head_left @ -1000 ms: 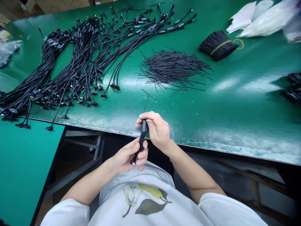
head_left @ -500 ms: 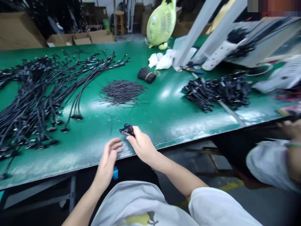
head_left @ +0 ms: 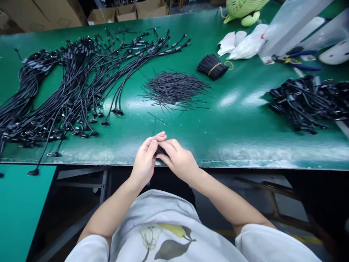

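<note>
My left hand and my right hand meet at the front edge of the green table. Both are closed around a small black cable bundle, mostly hidden by the fingers. Beyond them lies a loose pile of thin black ties, with a few stray ones nearer my hands. A thicker bundle of black ties with a yellow band sits behind the pile, to the right. Many long black cables with connectors spread over the left side.
Folded black cables are heaped at the right. Pliers, white crumpled bags, a grey post and a green fan stand or lie behind. Cardboard boxes line the far side.
My left hand has come up to my right hand and closed on the black bundle. The view has tilted down and turned, so the table items appear shifted to the right.
</note>
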`<state>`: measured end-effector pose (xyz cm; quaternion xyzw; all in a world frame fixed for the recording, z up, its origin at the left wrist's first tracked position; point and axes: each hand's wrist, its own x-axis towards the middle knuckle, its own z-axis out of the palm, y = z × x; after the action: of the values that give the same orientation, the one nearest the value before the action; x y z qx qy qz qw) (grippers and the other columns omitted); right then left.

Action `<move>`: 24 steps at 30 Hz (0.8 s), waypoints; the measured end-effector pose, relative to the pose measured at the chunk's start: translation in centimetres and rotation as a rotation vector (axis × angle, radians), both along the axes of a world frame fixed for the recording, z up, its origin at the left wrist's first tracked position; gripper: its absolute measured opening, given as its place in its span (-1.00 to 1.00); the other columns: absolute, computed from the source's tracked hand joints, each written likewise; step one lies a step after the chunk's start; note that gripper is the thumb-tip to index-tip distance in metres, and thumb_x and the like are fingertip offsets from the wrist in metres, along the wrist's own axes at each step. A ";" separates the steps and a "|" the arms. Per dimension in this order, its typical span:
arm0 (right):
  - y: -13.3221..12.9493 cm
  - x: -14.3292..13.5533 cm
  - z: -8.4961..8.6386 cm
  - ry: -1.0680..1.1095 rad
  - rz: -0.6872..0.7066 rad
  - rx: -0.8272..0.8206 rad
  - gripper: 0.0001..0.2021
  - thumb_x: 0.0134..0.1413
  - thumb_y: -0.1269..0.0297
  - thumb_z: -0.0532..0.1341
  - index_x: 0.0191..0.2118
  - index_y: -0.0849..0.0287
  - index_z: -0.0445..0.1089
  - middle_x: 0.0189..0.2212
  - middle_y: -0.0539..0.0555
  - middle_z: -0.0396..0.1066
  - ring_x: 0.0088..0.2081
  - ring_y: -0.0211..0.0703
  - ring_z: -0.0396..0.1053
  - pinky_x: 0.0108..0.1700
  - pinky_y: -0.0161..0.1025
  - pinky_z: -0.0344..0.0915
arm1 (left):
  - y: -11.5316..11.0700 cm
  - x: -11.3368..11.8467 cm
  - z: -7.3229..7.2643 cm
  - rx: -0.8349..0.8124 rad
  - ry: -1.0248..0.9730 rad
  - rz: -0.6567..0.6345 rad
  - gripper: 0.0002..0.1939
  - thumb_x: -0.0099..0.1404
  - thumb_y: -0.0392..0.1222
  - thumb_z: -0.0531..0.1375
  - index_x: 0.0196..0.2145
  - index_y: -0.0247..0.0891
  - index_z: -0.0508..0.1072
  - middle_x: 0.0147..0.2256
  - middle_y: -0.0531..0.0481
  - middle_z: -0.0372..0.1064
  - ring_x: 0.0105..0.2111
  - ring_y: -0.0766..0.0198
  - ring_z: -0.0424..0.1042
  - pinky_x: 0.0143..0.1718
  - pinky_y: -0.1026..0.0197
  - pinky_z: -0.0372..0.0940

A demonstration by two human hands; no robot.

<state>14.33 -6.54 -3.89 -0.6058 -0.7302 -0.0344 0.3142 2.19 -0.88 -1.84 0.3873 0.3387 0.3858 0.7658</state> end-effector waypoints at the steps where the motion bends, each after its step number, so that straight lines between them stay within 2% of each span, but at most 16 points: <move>1: 0.1 0.1 0.1 0.077 0.028 -0.002 -0.71 0.32 0.18 0.06 0.05 0.21 0.24 -0.15 0.16 0.41 -0.17 -0.20 0.44 -0.24 -0.34 0.36 | 0.2 -0.1 -0.1 -0.025 -0.013 0.027 -0.75 0.29 -0.02 0.21 -0.30 -0.29 0.52 0.04 -0.14 0.43 0.10 0.10 0.37 0.12 0.10 0.24; 4: 0.2 0.4 0.1 0.244 0.125 -0.022 -0.77 0.27 0.29 0.11 0.01 0.14 0.23 -0.09 0.16 0.34 -0.07 -0.15 0.39 -0.14 -0.26 0.40 | 0.7 0.0 -0.5 -0.091 -0.037 0.108 -0.75 0.26 -0.03 0.25 -0.36 -0.30 0.48 -0.07 -0.12 0.50 -0.04 0.18 0.48 0.05 0.15 0.30; 7: 0.1 0.6 -0.3 0.372 0.166 -0.058 -0.83 0.21 0.32 0.17 -0.08 0.11 0.26 -0.15 0.13 0.31 -0.14 -0.16 0.38 -0.17 -0.22 0.42 | 1.1 0.2 -0.7 -0.140 -0.044 0.136 -0.78 0.22 -0.08 0.30 -0.30 -0.30 0.46 -0.18 -0.07 0.53 -0.19 0.27 0.53 -0.03 0.20 0.34; 10: 0.1 0.6 -0.5 0.393 0.168 -0.061 -0.83 0.19 0.33 0.19 -0.10 0.12 0.27 -0.14 0.13 0.30 -0.18 -0.17 0.36 -0.21 -0.22 0.41 | 1.3 0.2 -0.6 -0.174 -0.031 0.126 -0.82 0.25 -0.13 0.27 -0.30 -0.32 0.46 -0.22 -0.07 0.54 -0.27 0.32 0.54 -0.07 0.24 0.36; 19: 0.6 0.2 -0.8 0.383 0.226 -0.109 -0.76 0.21 0.36 0.17 0.00 0.14 0.26 -0.07 0.15 0.30 -0.08 -0.14 0.37 -0.08 -0.18 0.40 | 1.4 0.0 0.0 -0.167 -0.054 0.137 -0.89 0.36 -0.31 0.10 -0.26 -0.31 0.43 -0.10 -0.08 0.50 0.01 0.21 0.46 0.15 0.12 0.26; 21: 0.6 0.2 -0.8 0.368 0.189 -0.123 -0.78 0.23 0.34 0.16 -0.01 0.15 0.26 -0.05 0.16 0.30 -0.08 -0.14 0.37 -0.10 -0.19 0.40 | 1.5 0.0 0.0 -0.176 -0.062 0.125 -0.89 0.36 -0.34 0.10 -0.25 -0.31 0.43 -0.09 -0.09 0.50 0.04 0.20 0.44 0.17 0.11 0.23; 24: 0.5 0.2 -0.7 0.304 0.112 -0.164 -0.76 0.24 0.22 0.17 -0.03 0.17 0.25 -0.08 0.16 0.34 -0.16 -0.14 0.39 -0.24 -0.23 0.38 | 1.7 -0.1 -0.1 -0.174 -0.072 0.141 -0.89 0.36 -0.34 0.09 -0.23 -0.30 0.42 -0.08 -0.11 0.49 0.06 0.19 0.43 0.19 0.10 0.21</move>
<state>14.54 -6.06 -4.60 -0.5860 -0.7073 0.1349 0.3717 2.13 0.80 -1.91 0.2804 0.3697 0.4214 0.7792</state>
